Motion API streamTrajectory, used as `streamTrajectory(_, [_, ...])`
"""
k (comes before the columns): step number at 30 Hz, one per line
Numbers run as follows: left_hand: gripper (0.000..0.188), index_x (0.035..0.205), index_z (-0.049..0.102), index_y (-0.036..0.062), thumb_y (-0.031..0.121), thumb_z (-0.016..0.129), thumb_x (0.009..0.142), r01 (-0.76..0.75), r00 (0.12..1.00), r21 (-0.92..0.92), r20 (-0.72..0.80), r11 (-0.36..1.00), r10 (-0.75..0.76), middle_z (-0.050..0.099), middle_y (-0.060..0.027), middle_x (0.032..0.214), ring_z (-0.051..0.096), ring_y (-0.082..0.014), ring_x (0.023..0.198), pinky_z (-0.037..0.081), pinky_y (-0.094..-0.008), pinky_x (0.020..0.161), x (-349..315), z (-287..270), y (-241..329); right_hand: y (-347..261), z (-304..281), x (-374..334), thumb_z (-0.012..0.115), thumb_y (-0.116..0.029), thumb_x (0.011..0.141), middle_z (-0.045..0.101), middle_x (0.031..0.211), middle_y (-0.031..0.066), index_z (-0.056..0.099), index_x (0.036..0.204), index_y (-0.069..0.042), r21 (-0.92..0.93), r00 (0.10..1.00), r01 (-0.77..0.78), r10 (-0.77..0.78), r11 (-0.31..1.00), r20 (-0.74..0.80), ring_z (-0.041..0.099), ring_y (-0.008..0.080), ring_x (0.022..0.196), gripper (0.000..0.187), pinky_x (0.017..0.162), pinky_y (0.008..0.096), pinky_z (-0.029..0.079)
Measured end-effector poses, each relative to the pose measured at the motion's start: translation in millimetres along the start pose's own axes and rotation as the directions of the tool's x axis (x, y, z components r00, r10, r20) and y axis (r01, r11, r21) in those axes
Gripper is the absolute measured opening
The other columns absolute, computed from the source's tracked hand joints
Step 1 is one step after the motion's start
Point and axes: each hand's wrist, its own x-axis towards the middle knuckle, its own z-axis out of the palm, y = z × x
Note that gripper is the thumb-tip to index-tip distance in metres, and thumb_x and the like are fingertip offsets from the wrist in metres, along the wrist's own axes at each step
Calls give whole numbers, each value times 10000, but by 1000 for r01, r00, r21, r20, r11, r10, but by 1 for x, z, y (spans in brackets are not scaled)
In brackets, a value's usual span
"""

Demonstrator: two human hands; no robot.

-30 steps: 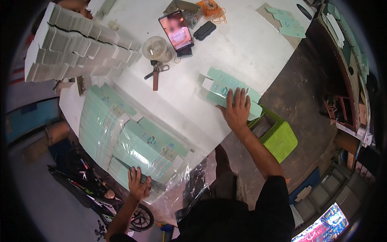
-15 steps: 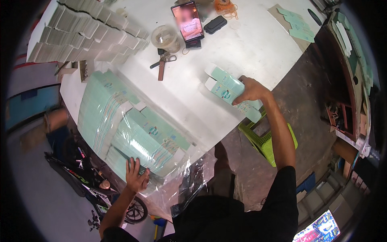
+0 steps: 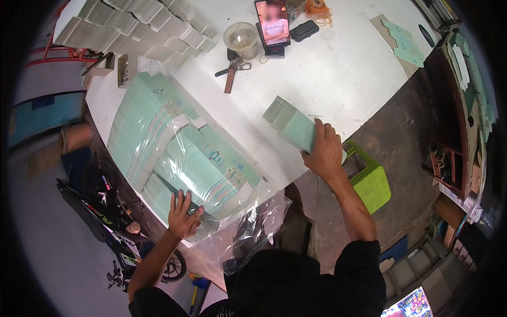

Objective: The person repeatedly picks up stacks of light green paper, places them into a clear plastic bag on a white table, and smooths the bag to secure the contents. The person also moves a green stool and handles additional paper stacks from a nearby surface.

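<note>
My right hand point(image 3: 325, 150) grips a small stack of flat light-green cartons point(image 3: 296, 129) at the right edge of the white table. The stack's layered edges and a plain green side face me. On the left of the table lies a clear plastic bag point(image 3: 182, 171) packed with rows of the same green cartons point(image 3: 214, 156), some with printed faces up. At the bag's near left corner my left hand point(image 3: 185, 214) rests on the wrapped cartons, fingers stretched out. The loose mouth of the bag point(image 3: 259, 219) hangs over the near table edge, crumpled.
Tall piles of pale flat cartons point(image 3: 132, 31) fill the far left. Beyond my hands are a phone point(image 3: 273, 24), plastic cup point(image 3: 241, 41), keys point(image 3: 231, 74) and a black case point(image 3: 304, 30). A green plastic stool point(image 3: 372, 187) stands right; a bicycle point(image 3: 124, 238) is at lower left.
My right hand has turned the stack, so its printed face no longer shows and its layered edges do. My left hand stays on the bag. The whole view has shifted a little.
</note>
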Motion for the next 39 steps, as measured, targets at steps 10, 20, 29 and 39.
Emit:
streamTrajectory(10, [492, 1351, 655, 149, 243, 673, 868, 14, 997, -6, 79, 1000, -13, 283, -332, 1625, 264, -567, 1491, 181, -712, 1185, -1, -6, -3, 1, 49, 17, 847, -417, 727, 630, 1167, 220, 441, 1346, 6, -170, 999, -22, 28, 985, 36, 665, 394, 1013, 852, 820, 507, 556])
streamTrajectory(20, [600, 1538, 498, 243, 179, 599, 951, -37, 999, -26, -4, 999, 37, 220, -275, 1673, 199, -506, 1537, 141, -649, 1225, 6, -13, 0, 4, 29, -186, 904, -394, 703, 716, 1063, 255, 565, 1246, 15, 245, 944, -246, 289, 938, -161, 703, 449, 980, 760, 845, 493, 559])
streamTrajectory(29, [588, 1545, 497, 208, 171, 572, 963, -74, 997, -4, -27, 997, 74, 211, -277, 1675, 197, -514, 1535, 149, -651, 1220, 7, -9, 0, -91, 60, -308, 896, -269, 639, 700, 1089, 210, 577, 1230, -59, 113, 929, -3, -39, 994, 367, 685, 435, 995, 703, 844, 507, 546])
streamTrajectory(39, [566, 1516, 543, 213, 167, 568, 953, -75, 997, 15, -29, 997, 75, 217, -261, 1680, 212, -507, 1533, 148, -646, 1224, 7, -9, 1, -143, 84, -221, 846, -218, 623, 684, 1002, 212, 578, 1201, -3, 64, 965, 181, -190, 981, 180, 686, 432, 894, 672, 762, 533, 536])
